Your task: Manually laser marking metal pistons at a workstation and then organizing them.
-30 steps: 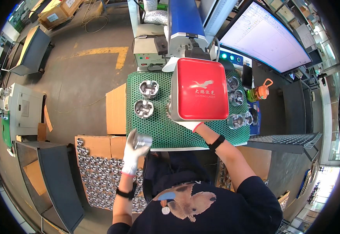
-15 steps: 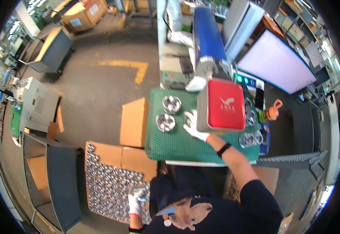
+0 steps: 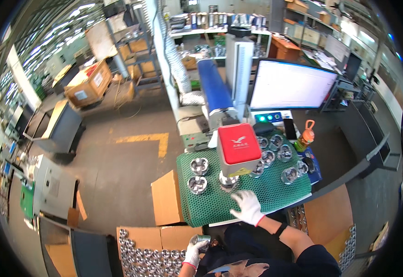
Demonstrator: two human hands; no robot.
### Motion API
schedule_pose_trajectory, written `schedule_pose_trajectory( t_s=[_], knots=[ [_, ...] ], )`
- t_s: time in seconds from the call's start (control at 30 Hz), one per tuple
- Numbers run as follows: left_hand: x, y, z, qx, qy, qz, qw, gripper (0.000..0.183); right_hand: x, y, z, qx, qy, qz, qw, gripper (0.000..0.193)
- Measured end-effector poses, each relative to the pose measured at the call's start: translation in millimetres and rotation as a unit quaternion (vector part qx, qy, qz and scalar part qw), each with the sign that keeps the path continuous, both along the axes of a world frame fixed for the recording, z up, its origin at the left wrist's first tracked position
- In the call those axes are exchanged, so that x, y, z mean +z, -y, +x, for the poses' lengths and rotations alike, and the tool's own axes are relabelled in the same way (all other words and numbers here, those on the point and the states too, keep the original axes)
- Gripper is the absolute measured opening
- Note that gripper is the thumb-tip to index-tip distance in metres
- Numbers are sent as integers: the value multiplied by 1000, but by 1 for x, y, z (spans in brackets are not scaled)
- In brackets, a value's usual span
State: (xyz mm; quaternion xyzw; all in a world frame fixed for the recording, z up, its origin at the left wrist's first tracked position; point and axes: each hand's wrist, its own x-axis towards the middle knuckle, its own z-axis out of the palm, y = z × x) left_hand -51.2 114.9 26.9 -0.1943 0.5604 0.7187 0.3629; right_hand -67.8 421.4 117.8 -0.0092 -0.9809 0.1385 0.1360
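Low at the left, beside the mat's front edge, my left hand (image 3: 192, 252) in a white glove grips a shiny metal piston (image 3: 204, 239). My right hand (image 3: 247, 208), also white-gloved, hovers over the front of the green mat (image 3: 210, 203) with its fingers spread and nothing in them. Just beyond its fingertips a piston (image 3: 228, 181) stands beneath the red-topped box-shaped machine head (image 3: 239, 145), which covers part of it. Two pistons stand at the mat's left, the nearer one (image 3: 197, 184) in front of the farther (image 3: 199, 166).
Several pistons (image 3: 268, 158) stand at the mat's right, near an orange-capped bottle (image 3: 306, 137) and a phone (image 3: 290, 129). Behind are a blue machine body (image 3: 214, 85) and a monitor (image 3: 294, 85). Rows of pistons fill cardboard (image 3: 141, 237) at lower left.
My left hand has come up from the piston rows toward the mat's front edge, holding a piston. My right hand has drawn back from beside the machine head. The view has tilted up.
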Motion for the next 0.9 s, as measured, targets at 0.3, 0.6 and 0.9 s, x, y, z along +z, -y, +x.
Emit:
schedule_pose_trajectory(
  t_s=[0.3,0.6,0.9],
  knots=[
    [-1,-19,8,-48,47,53,996,51,-35,19,82,-70,176,-198,962,55],
    [5,-28,-9,-182,139,141,963,37,-10,69,68,189,236,-103,948,59],
    [28,3,-40,15,221,334,916,85,-60,73,-37,-45,202,-235,950,35]
  ],
)
